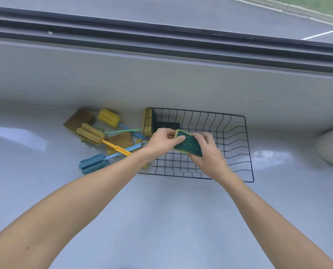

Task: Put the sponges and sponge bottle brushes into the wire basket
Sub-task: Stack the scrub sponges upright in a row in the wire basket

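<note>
A black wire basket stands on the pale sill. Inside it, at its far left end, one yellow-green sponge stands on edge and another lies flat. Both my left hand and my right hand hold a yellow sponge with a green scouring face over the basket's left part. Left of the basket lie several bottle brushes: a yellow-headed one, a tan-headed one with an orange handle, a blue one. Brown sponges lie among them.
A white cup or pot stands at the right edge of the sill. Behind the objects rises the pale window-frame wall with a dark seal and glass above. The sill's front surface is glossy.
</note>
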